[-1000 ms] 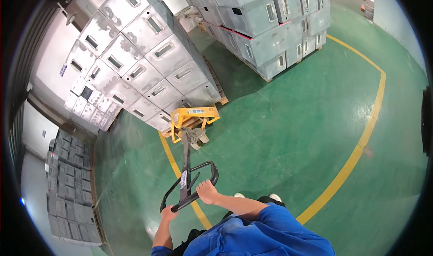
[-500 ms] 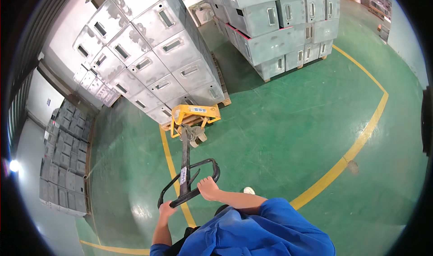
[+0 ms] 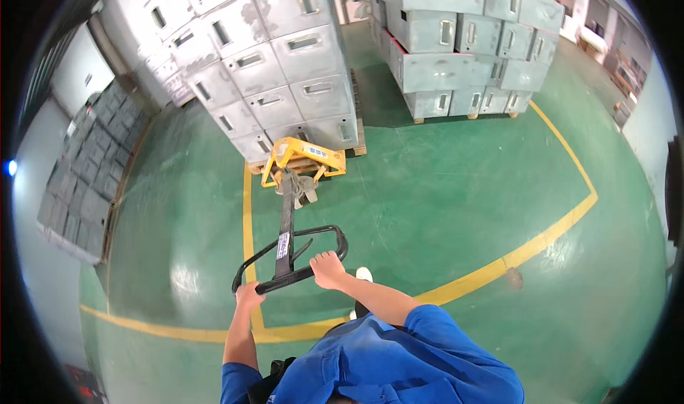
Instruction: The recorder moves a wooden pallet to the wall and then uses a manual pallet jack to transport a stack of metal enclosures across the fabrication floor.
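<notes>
Both my hands grip the black loop handle of a pallet jack. My left hand is closed around the handle's left end, and my right hand wraps its bar right of the shaft. A dark shaft slopes from the loop to the yellow pallet jack body, with small wheels below it. The jack stands against a wooden pallet that bears a tall stack of grey metal boxes with slotted handles. The jack's forks are hidden under the load.
Another stack of grey metal boxes stands on a pallet to the right. Darker boxes are piled along the left wall. Yellow lines cross the green floor. My white shoe shows beyond my right forearm.
The view has turned and shifted back, so a corner of the yellow lines now shows near my feet. The jack's handle sits higher and slightly left, with both hands still on it.
</notes>
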{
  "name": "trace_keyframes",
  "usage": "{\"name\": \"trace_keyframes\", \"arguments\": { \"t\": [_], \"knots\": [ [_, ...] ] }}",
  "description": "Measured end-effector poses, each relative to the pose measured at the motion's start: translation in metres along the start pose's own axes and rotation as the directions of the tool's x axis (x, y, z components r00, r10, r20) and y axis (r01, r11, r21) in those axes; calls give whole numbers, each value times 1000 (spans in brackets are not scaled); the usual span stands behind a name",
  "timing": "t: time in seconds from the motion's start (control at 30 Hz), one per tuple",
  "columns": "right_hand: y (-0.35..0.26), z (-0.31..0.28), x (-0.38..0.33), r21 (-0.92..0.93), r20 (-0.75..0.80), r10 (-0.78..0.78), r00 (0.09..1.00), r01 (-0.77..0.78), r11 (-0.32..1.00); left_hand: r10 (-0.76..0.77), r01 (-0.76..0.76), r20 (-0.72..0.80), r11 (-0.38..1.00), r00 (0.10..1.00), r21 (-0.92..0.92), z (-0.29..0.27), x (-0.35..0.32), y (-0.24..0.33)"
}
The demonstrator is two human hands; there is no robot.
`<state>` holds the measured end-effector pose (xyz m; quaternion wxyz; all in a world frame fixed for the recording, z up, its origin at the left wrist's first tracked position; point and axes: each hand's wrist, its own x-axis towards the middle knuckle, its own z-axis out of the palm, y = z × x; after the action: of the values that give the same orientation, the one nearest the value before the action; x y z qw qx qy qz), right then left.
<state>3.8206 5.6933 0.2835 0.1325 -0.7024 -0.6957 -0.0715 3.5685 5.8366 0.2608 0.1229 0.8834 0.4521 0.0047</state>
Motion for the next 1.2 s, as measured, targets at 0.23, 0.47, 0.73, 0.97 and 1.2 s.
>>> {"name": "trace_keyframes", "arguments": {
  "t": [0.23,0.47,0.73,0.97,1.2],
  "knots": [
    [-10,-18,30,13,129,-4,992,2,1000,71,-82,-120,993,990,-82,-10,14,-25],
    [-18,-4,44,-24,235,-19,972,26,999,122,-141,-212,987,970,-77,6,26,-47],
    [-32,-12,53,-11,260,16,966,-13,1000,103,-114,-122,990,987,-88,-16,17,-54],
    [-54,-22,60,-49,245,73,967,-63,997,153,-172,-151,978,977,-119,-41,13,-63],
    [-63,9,57,-62,178,116,977,-106,992,163,-172,-105,982,981,-75,-28,19,-80]
  ]
}}
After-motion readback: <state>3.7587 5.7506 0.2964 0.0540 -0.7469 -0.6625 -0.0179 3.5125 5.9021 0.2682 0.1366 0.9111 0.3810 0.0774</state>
